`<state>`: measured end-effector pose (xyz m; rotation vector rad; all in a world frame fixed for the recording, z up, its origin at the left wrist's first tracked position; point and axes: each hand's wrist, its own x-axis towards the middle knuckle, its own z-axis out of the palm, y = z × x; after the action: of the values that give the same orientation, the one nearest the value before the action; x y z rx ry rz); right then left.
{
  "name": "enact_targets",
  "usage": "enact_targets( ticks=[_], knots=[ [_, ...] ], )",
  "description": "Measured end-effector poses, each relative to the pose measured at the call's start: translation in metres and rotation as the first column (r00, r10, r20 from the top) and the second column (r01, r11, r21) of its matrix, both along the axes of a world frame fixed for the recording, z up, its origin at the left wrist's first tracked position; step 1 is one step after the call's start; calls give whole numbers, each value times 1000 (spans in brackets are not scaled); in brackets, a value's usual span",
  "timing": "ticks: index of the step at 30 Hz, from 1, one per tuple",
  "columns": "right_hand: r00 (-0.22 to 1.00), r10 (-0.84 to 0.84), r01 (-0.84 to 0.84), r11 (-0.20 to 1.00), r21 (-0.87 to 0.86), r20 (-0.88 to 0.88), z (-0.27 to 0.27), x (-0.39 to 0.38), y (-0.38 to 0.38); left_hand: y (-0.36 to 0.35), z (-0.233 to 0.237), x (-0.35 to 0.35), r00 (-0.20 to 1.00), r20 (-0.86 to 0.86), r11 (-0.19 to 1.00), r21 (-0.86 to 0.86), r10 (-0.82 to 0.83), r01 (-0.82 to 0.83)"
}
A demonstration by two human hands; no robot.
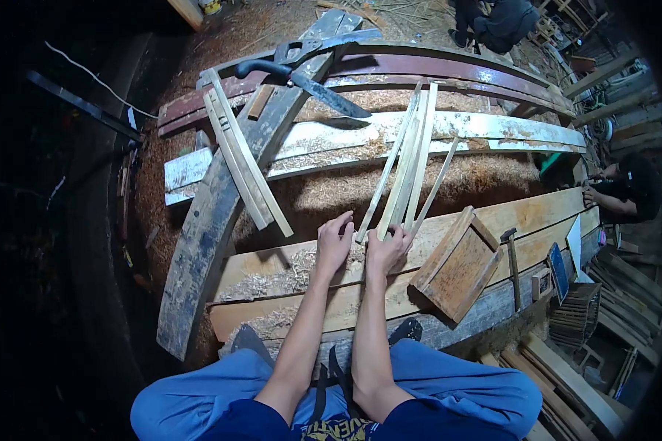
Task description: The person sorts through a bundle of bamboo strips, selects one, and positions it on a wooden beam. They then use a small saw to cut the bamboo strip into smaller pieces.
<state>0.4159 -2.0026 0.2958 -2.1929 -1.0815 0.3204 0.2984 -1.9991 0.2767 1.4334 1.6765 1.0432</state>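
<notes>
My right hand (387,251) is closed around the near ends of several thin wooden strips (410,158), which point away from me across the gap between the planks. To its left, my left hand (335,242) is raised over the near plank (261,264) with its fingers apart and nothing in them. One narrow strip (390,167) ends between the two hands. More wooden strips (239,158) lie in a bundle across a thick weathered beam (217,213) at left. Wood shavings (290,275) cover the plank beside my left hand.
A blue-handled saw (309,84) and another handsaw (324,45) rest on the beam. Right of my hands are a shallow wooden box (462,268) and a hammer (513,268). A co-worker (629,187) reaches to the planks at far right; another person (496,22) is at the back.
</notes>
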Motion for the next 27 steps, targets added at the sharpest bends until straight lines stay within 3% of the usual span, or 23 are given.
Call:
enact_targets(
  ticks=[4,6,8,10,12,14,16,18,20,22,24,25,26,27],
  knots=[
    [1000,-14,15,998,61,-17,7,6,2,1,12,2,993,108,997,-55,56,-51],
    [1000,18,-19,999,-28,-5,7,10,2,2,19,2,992,110,998,-22,68,-66],
    [964,70,-34,989,142,-256,4,16,6,3,30,3,991,112,997,10,77,-79],
    [934,142,-110,987,115,-327,16,21,13,7,49,1,991,118,993,95,60,-71],
    [836,233,-146,967,209,-497,20,21,17,9,65,-2,986,151,987,132,76,-97],
    [859,299,-206,945,254,-416,27,14,22,13,77,-7,975,202,973,186,95,-133],
    [516,221,-207,970,130,-827,56,-1,26,15,94,-19,975,185,960,222,128,-168],
    [484,271,-231,957,177,-832,66,-20,31,19,107,-37,970,163,898,376,181,-230],
    [408,243,-277,952,134,-880,71,-38,32,19,121,-59,956,156,862,414,249,-292],
    [334,257,-295,942,158,-907,81,-61,31,23,121,-90,941,-2,811,508,338,-290],
    [311,272,-373,916,146,-910,82,-80,31,23,114,-124,916,-13,796,500,400,-341],
    [185,352,-421,872,249,-917,77,-81,29,22,111,-140,891,-71,808,458,449,-371],
    [352,474,-499,825,266,-807,56,-86,30,22,104,-156,858,-125,810,422,498,-408],
    [430,546,-505,806,309,-719,59,-100,30,23,91,-174,853,-160,819,410,497,-401]
  ],
)
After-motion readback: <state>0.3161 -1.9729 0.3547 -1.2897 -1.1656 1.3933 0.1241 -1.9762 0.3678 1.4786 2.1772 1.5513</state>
